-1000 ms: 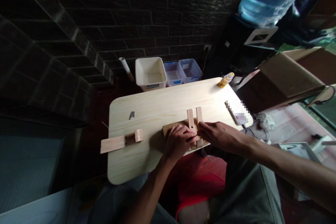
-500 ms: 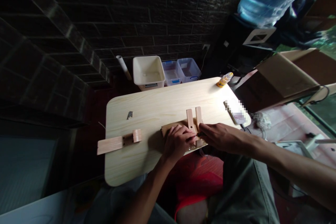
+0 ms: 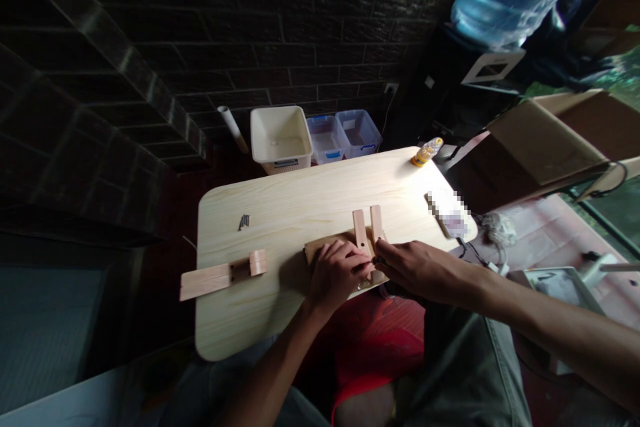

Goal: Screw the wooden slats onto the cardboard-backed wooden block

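Observation:
Near the front edge of the table (image 3: 280,213), a wooden assembly (image 3: 320,248) lies with two upright-looking slats (image 3: 359,223) sticking out toward the back; the nearer slat has a dark hole. My left hand (image 3: 337,273) bends over the assembly, its fingers closed on it. My right hand (image 3: 405,261) comes in from the right, fingers pinched against the assembly beside the left fingertips. A small dark thing shows between the two hands, too hidden to name. On the left, a second wooden piece (image 3: 205,281) with a raised block (image 3: 258,262) overhangs the table edge.
Several dark screws (image 3: 244,221) lie at the table's left. A yellow-capped clear bottle (image 3: 427,152) and a phone (image 3: 443,217) are at the right. Behind stand a cream bin (image 3: 281,137) and two clear boxes (image 3: 358,132). A cardboard box (image 3: 547,140) is at right.
The view has shifted slightly, moving the table items a little left. My right hand has turned slightly at the assembly; my left hand stays on it.

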Demonstrator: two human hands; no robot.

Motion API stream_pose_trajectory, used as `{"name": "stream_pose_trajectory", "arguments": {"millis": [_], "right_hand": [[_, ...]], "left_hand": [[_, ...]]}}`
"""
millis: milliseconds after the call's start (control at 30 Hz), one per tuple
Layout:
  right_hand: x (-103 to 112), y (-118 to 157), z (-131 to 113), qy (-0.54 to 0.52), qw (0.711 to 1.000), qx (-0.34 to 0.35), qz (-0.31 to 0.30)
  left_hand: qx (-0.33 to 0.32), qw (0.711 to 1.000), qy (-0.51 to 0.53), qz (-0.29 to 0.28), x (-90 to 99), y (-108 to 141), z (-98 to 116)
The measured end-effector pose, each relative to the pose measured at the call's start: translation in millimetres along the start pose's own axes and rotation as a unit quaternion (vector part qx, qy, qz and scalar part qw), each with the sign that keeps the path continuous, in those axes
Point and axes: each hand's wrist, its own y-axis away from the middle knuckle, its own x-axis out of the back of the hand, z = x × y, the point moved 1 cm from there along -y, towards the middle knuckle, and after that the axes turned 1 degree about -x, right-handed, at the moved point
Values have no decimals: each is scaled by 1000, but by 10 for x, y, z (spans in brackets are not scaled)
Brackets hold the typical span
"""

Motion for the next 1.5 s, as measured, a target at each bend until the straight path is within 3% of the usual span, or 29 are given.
{"name": "stream_pose_trajectory", "arguments": {"millis": [167, 333, 533, 900, 1233, 1500], "right_hand": [[127, -63, -70, 18, 999, 7, -46], [48, -12, -20, -43, 998, -31, -18], [36, 9, 32, -40, 999, -25, 5], [-83, 33, 105, -44, 998, -40, -33], [19, -47, -12, 24, 998, -43, -36], [188, -27, -29, -48, 998, -17, -20]], "left_hand": [[-2, 1000, -12, -2, -4, 1, -5], [-3, 1000, -9, -7, 8, 2, -5], [-6, 1000, -11, -1, 1, 3, -3], [4, 1000, -4, -16, -2, 8, -18], [15, 1000, -17, -19, 10, -4, 4], [-2, 1000, -17, 4, -5, -2, -3]]}}
